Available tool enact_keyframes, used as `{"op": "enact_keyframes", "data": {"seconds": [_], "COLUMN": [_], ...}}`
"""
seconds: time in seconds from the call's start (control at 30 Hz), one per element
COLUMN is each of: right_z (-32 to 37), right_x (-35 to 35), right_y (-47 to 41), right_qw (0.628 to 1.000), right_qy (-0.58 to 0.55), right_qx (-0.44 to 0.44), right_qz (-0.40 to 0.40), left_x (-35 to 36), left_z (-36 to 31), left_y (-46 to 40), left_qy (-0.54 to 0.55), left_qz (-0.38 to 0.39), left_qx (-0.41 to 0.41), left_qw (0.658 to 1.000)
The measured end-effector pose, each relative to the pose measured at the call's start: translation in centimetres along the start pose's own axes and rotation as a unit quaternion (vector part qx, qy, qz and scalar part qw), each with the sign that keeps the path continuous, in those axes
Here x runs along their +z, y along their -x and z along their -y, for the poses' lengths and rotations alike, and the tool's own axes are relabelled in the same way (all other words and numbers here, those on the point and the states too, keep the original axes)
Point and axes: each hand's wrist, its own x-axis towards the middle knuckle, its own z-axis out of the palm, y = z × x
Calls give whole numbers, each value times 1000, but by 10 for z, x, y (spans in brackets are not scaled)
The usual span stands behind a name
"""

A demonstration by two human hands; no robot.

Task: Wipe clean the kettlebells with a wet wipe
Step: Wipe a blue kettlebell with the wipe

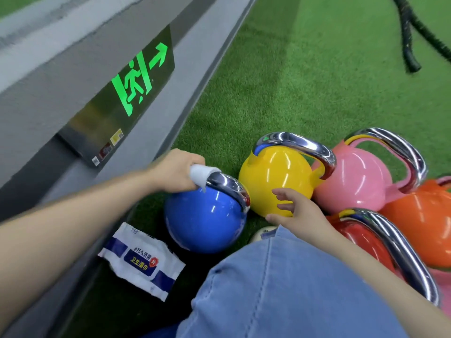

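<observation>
A blue kettlebell (202, 220) stands on green turf by the wall. My left hand (174, 170) grips a white wet wipe (201, 175) wrapped round the left end of its chrome handle (230, 189). My right hand (296, 211) hovers with relaxed, spread fingers in front of the yellow kettlebell (275, 176), holding nothing; I cannot tell if it touches. Pink (356, 181), orange (424, 223) and red (361, 237) kettlebells crowd together on the right.
A pack of wet wipes (142, 261) lies on the turf at the foot of the grey wall (48, 113), which bears a lit green exit sign (138, 81). My denim-covered knee (280, 289) fills the foreground. A black battle rope (410, 32) lies far right.
</observation>
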Motion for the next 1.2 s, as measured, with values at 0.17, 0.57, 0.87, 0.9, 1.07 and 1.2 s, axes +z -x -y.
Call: {"op": "enact_keyframes", "data": {"seconds": [0.17,0.57,0.87,0.9,1.07,1.2], "right_z": [-3,-11,-14,-14,-19,-19], "right_x": [-3,8,21,25,47,51], "right_y": [-4,-5,-5,-6,-22,-36], "right_qw": [999,997,961,942,943,985], "right_qy": [-27,-74,-251,-303,-296,-137], "right_qx": [2,8,8,0,-30,-67], "right_qz": [-27,-13,119,145,149,77], "left_x": [-10,29,70,63,27,8], "left_z": [-16,-137,-136,-134,-102,-62], "left_y": [-4,-35,-48,-42,-9,-2], "left_qy": [-122,-394,-494,-479,-319,-146], "left_qz": [81,236,297,268,42,-29], "left_qx": [2,74,181,189,187,228], "left_qw": [989,885,797,814,928,962]}}
